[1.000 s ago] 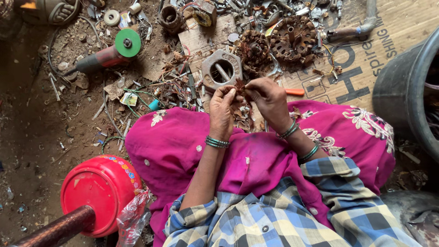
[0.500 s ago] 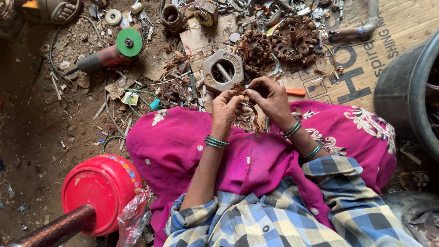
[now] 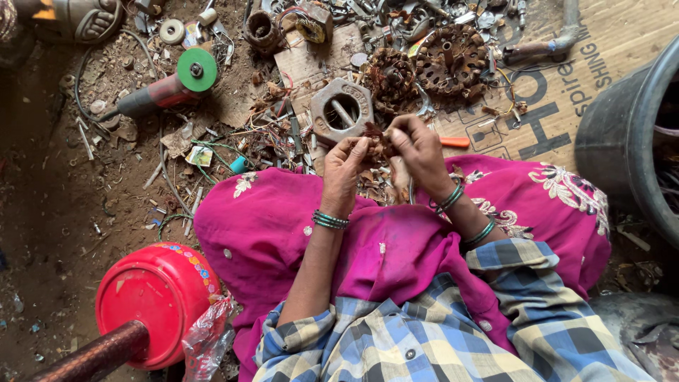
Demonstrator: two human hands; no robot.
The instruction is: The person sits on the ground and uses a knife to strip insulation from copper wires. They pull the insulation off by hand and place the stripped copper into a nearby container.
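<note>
Black tub at right edge, red plastic container lower left on the dirt floor. Cardboard sheet carries rusty motor parts. Angle grinder lies upper left, green disc pointing right. Left hand and right hand both pinched narrow on a small rusty wire clump held between them above the lap; long axis too small to tell.

Magenta skirt (checked blue shirt)
</note>
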